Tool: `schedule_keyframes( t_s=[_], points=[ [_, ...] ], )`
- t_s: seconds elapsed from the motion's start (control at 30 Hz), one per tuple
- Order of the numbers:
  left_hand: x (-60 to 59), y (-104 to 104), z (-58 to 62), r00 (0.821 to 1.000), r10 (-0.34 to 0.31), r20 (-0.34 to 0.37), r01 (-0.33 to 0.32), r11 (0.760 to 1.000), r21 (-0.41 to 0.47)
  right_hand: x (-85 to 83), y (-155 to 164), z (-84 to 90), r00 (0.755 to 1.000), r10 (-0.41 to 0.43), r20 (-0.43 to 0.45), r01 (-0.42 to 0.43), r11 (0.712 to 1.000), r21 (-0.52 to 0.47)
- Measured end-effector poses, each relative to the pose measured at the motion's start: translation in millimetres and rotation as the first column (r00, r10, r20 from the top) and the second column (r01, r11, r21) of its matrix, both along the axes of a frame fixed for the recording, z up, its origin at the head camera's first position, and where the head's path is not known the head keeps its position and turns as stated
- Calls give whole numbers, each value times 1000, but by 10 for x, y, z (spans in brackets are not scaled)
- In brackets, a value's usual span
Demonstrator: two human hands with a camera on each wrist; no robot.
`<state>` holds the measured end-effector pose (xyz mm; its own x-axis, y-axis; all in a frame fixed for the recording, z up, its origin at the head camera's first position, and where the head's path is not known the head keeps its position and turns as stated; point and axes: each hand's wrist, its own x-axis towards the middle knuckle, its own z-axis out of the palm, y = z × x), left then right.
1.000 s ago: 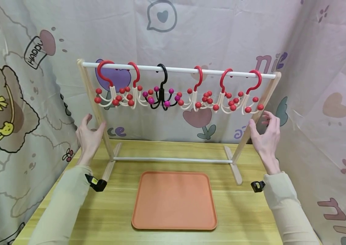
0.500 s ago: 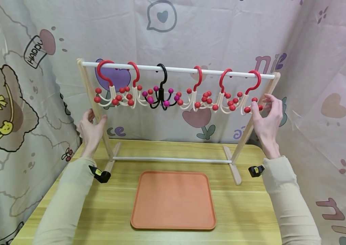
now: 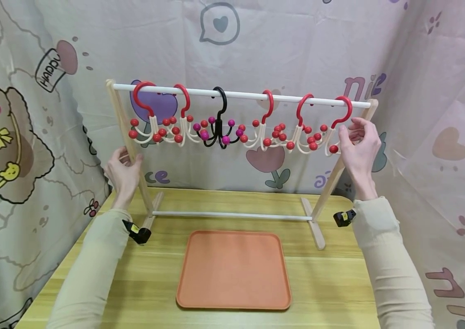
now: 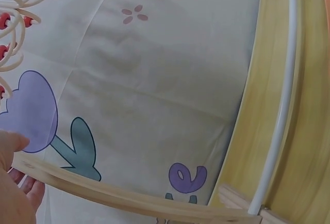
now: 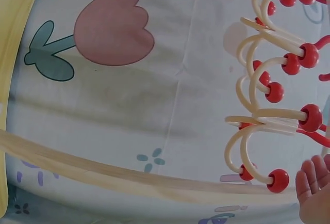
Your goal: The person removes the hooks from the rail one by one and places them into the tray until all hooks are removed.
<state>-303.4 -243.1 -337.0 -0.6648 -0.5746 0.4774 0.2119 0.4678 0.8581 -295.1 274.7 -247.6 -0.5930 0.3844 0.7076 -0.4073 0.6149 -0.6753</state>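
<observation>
A small clothes rack (image 3: 232,93) has light wooden posts and white rods. My left hand (image 3: 122,172) grips its left post (image 4: 103,193), the thumb in front and the fingers behind. My right hand (image 3: 360,148) is at the upper part of the right post (image 5: 129,175), its fingers bent loosely; in the right wrist view the fingertips lie beside the post. Several cream multi-arm hangers with red hooks and red ball tips hang from the top rod. The rightmost hanger (image 3: 341,112) is closest to my right hand, which covers some of its balls. A black hanger (image 3: 219,128) with magenta balls hangs among them.
An orange tray (image 3: 234,269) lies on the wood-grain table (image 3: 134,283) in front of the rack. The lower white rod (image 3: 232,214) joins the rack's feet. A printed curtain (image 3: 298,45) surrounds the table at the back and sides.
Both hands have moved up and forward along the posts, the right one higher. My left fingers have closed around the left post. The hangers and tray keep their places.
</observation>
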Motion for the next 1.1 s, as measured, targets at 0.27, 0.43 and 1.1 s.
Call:
schedule_keyframes(
  t_s=[0.27,0.43,1.1],
  points=[
    [-21,-36,33,997,24,67,-23,1000,-12,-47,-1,106,996,30,82,-29,999,-14],
    [-32,-67,50,994,63,90,-60,998,-34,-72,-7,168,995,36,94,-35,999,-15],
    [-47,-106,64,995,62,74,-51,989,-141,-107,-14,230,993,18,118,-15,1000,-27]
  ],
)
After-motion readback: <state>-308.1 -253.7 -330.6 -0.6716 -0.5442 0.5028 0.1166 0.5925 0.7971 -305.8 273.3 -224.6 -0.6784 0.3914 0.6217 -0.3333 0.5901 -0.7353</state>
